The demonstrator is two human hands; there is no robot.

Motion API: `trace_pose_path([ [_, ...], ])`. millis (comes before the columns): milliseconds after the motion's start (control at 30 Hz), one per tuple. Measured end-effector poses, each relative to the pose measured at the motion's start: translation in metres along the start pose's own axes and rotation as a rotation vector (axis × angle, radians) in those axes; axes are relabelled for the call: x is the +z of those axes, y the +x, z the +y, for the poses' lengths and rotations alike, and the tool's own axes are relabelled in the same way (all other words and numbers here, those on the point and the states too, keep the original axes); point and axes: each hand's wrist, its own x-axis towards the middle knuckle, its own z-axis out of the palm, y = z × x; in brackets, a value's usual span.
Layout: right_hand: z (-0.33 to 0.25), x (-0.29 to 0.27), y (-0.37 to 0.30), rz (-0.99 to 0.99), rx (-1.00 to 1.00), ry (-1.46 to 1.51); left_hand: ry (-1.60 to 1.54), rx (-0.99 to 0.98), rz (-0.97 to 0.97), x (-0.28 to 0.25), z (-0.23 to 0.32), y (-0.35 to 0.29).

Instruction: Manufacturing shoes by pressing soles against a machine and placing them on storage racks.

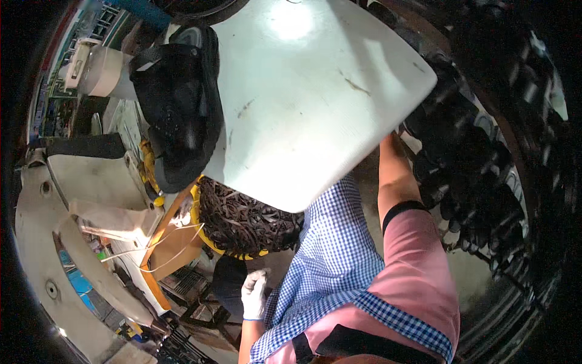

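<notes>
My left hand [254,293], in a white glove, is curled closed low in front of my checked apron; whether anything is inside the fingers is hidden. My right arm reaches up along the right side. Its hand lies mostly hidden behind the right edge of a smooth white panel [303,127], so the fingers do not show. At the panel's left edge stands a black shoe [179,112], apart from both hands. Under the panel, nearest to my left hand, a yellow-rimmed basket holds a heap of dark strips [248,221].
A rack of many black shoes [467,158] runs along the right. White machine bodies [51,267] fill the left, with a thin pale cord [170,233] hanging loosely and an orange-edged board [156,288] beside them. A pale cylindrical fixture [103,70] sits behind the shoe.
</notes>
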Motion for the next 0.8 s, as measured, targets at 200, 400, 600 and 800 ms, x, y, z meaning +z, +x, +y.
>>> trace_pose_path([
  [200,0.010,0.059,-0.094,-0.025,-0.079,0.183,-0.118,-0.009,0.032,0.003,0.005,0.008],
  [400,0.007,0.074,-0.099,-0.049,-0.067,0.226,-0.007,0.073,0.004,0.001,0.004,0.008],
  [600,-0.019,0.054,-0.050,-0.103,-0.079,0.226,0.040,0.000,0.026,0.002,0.000,0.007],
  [800,-0.037,0.030,-0.034,-0.113,-0.142,0.274,0.102,0.026,0.020,0.004,-0.001,0.012],
])
